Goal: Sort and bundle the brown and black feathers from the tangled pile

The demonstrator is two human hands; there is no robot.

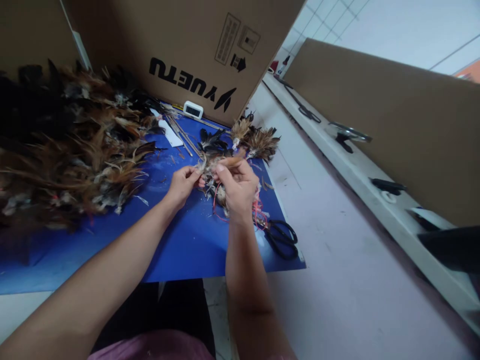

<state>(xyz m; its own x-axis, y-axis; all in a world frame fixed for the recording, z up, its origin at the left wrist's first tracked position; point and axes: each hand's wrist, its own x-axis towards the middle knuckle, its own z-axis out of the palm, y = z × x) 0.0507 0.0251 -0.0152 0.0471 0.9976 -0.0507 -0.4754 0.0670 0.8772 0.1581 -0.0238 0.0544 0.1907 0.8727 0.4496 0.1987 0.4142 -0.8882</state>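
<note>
One tuft of feathers [210,165], pale, downy and ragged, lies directly between the left hand [186,181] and the right hand [240,186]. The left hand is pinched on its near edge. The right hand is clamped on a brown feather [235,161]; whether this joins the tuft cannot be told. Black-handled scissors [270,232] lie right of the right hand, nearer the body.
</note>
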